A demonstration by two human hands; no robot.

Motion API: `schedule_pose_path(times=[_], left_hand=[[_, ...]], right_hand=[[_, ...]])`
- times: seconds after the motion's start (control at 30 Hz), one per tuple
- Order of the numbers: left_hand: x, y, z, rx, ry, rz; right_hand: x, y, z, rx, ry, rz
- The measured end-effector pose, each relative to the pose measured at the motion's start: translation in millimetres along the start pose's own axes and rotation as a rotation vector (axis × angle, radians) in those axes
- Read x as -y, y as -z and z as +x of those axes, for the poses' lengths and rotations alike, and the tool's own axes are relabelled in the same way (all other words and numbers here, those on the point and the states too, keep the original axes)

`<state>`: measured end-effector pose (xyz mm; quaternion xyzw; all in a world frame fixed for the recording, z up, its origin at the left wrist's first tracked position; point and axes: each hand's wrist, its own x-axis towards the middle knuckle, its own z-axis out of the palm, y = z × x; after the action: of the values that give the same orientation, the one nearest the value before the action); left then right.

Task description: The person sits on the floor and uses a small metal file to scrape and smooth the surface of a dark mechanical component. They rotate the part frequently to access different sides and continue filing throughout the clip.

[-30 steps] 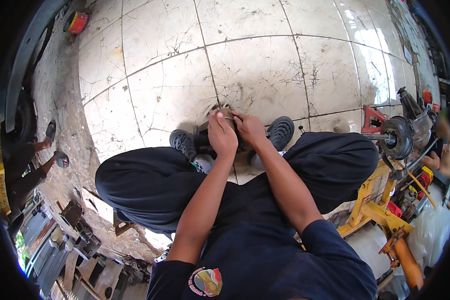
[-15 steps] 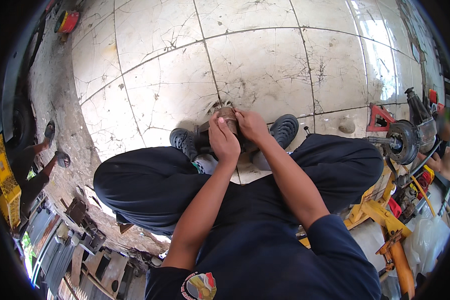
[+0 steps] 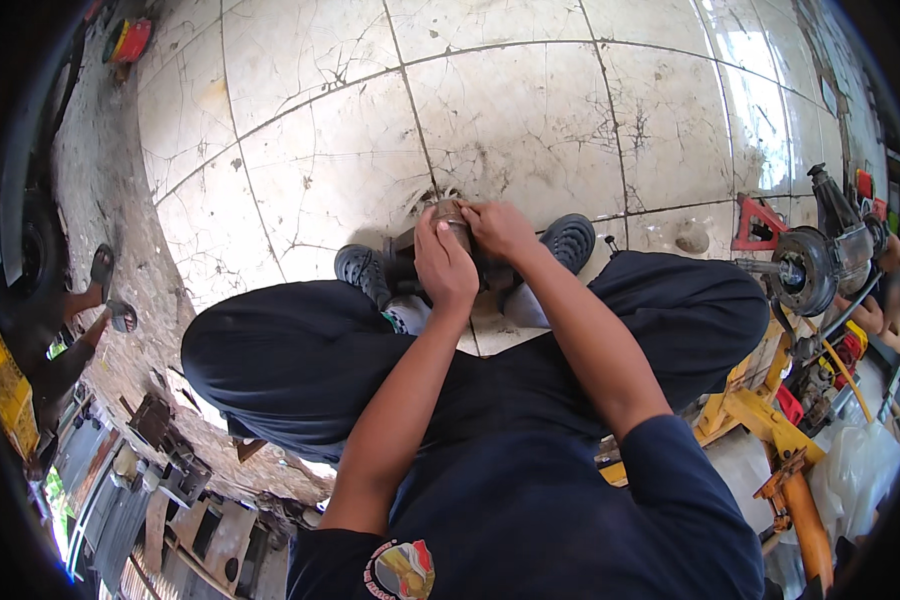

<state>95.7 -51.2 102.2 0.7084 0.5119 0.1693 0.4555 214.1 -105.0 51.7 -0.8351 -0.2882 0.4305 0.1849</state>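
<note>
While I squat over the tiled floor [image 3: 530,120], both hands meet on a small round metal part [image 3: 451,214] held low between my shoes. My left hand [image 3: 444,262] is closed around the part from the near side, covering most of it; only its brownish top rim shows past the fingertips. My right hand [image 3: 498,228] grips it from the right, fingers curled onto the same rim, touching the left hand. I judge the two-handed grip steadies the part against the dark block beneath it, with the left shoe [image 3: 362,272] and right shoe [image 3: 570,240] bracing either side. The part lies directly under and just ahead of my left fingers. A grinder-like machine [image 3: 808,268] stands well apart to the right.
</note>
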Motion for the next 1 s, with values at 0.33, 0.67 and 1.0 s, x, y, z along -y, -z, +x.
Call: schedule_pose_path(times=[0.33,0.67,1.0], left_hand=[[-1,-4,-1,-0.054,-0.001,-0.034],[10,-8,2,-0.094,-0.040,-0.037],[10,-6,2,-0.060,0.099,-0.137]], right_hand=[[-10,-5,-7,-0.078,0.071,0.059],[-6,-7,-21,-0.099,0.015,0.110],[-5,-7,-32,-0.148,0.072,0.118]])
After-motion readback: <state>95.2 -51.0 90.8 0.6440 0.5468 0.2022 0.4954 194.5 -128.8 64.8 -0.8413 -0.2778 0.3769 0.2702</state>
